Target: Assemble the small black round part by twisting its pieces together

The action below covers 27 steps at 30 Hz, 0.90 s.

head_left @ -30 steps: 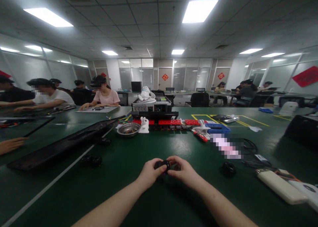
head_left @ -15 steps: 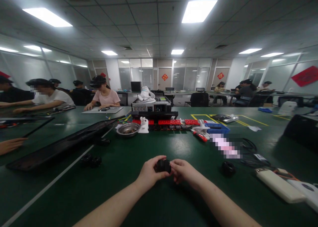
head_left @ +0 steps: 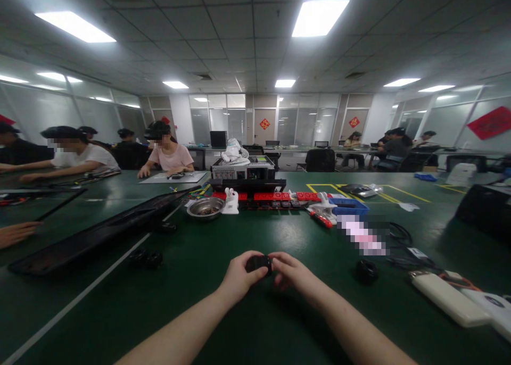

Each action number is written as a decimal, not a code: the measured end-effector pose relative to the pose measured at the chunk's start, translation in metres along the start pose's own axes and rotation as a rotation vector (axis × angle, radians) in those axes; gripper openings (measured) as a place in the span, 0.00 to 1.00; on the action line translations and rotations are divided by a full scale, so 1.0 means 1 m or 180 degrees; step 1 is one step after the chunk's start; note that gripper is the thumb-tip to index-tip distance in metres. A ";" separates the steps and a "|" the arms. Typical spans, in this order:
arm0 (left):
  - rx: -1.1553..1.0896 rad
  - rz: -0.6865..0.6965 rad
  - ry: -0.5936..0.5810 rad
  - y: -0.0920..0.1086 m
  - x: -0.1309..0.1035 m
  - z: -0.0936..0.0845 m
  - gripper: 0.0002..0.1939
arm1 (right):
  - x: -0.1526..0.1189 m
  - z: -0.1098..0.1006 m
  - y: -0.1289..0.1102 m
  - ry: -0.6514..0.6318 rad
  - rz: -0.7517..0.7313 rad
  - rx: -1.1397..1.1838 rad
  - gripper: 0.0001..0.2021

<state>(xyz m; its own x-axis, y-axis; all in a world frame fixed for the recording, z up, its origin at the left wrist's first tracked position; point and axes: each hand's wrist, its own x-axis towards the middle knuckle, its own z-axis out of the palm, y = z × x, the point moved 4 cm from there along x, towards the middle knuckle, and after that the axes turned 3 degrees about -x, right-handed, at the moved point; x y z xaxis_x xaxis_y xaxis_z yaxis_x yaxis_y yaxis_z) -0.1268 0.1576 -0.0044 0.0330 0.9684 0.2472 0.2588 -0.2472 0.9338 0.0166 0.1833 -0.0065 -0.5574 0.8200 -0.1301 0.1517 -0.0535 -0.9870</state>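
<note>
**Black part held between both hands over the green counter**

Black part (head_left: pixel 259 263), small and rounded, sits just above the near middle of the counter (head_left: pixel 247 322), pinched from both sides. The left hand (head_left: pixel 238 277) has its grip closed on the part's left side, thumb on top. The right hand (head_left: pixel 293 273) closes fingertips on its right side. Another black ring (head_left: pixel 366 271) lies to the right, two similar pieces (head_left: pixel 147 258) to the left. A metal bowl (head_left: pixel 206 208) stands farther off.

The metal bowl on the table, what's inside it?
The metal bowl holds a dark heap of tiny bits, too small to tell apart. Its near rim hides the bottom. A white holder stands beside it.
</note>
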 end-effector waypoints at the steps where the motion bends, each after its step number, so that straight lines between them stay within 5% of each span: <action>1: 0.0052 0.0030 0.0040 0.001 0.000 0.000 0.18 | 0.001 0.000 0.003 0.0019 0.0189 0.0021 0.19; 6: 0.0398 0.0149 -0.0006 0.006 -0.005 0.002 0.22 | 0.002 0.004 0.011 -0.0187 0.0467 -0.0012 0.22; 11: 0.0325 0.0174 -0.0230 0.005 -0.004 0.002 0.24 | 0.003 0.000 0.004 -0.0067 -0.0041 -0.0344 0.18; 16: -0.0708 -0.0395 -0.0545 -0.021 0.003 0.007 0.22 | -0.007 -0.002 -0.018 0.0240 -0.0902 -0.1458 0.17; 20: -0.0961 -0.0627 -0.0451 -0.029 0.005 0.009 0.21 | -0.011 0.000 -0.021 0.0357 -0.1087 -0.1838 0.20; 23: -0.0734 -0.0463 -0.0220 -0.020 0.004 0.006 0.20 | -0.003 0.000 -0.011 0.0352 -0.0826 -0.1419 0.19; 27: -0.0039 -0.0034 0.0072 -0.003 0.000 0.000 0.19 | 0.007 -0.002 0.008 0.0296 0.0120 -0.0650 0.19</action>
<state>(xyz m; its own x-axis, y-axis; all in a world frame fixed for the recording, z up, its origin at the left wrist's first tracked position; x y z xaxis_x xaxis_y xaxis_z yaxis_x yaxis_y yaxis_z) -0.1279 0.1587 -0.0068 0.0083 0.9701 0.2428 0.2472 -0.2372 0.9395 0.0155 0.1892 -0.0154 -0.4721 0.8690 -0.1480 0.3383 0.0236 -0.9407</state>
